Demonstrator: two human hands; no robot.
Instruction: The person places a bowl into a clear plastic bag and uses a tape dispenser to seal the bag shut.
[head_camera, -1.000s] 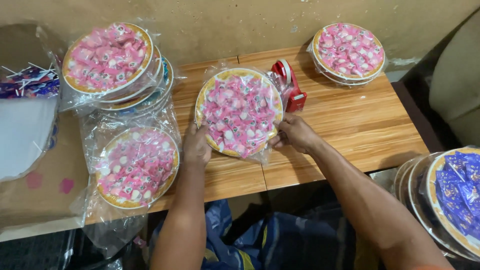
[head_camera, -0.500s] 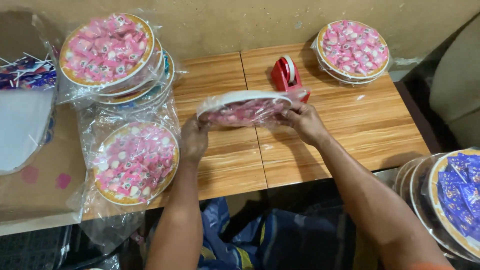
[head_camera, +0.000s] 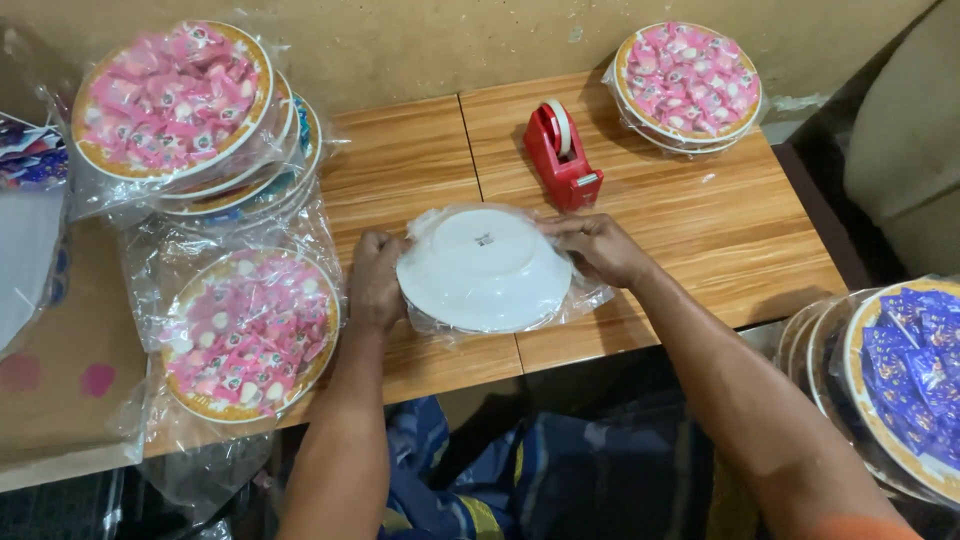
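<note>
A round plate (head_camera: 485, 268) wrapped in clear plastic lies upside down on the wooden table (head_camera: 700, 230), showing its white underside. My left hand (head_camera: 375, 280) grips its left rim and my right hand (head_camera: 598, 248) grips its right rim, pinching the plastic. A red tape dispenser (head_camera: 562, 155) stands just behind the plate.
A wrapped plate of pink sweets (head_camera: 250, 332) lies at the left, a stack of similar plates (head_camera: 185, 110) sits behind it, another (head_camera: 688, 85) at the back right. Plates of blue sweets (head_camera: 900, 380) stand at the right edge. A wall runs along the back.
Both hands have lifted the wrapped plate of pink sweets, turned it over, and set it face down; its white underside now faces up.
</note>
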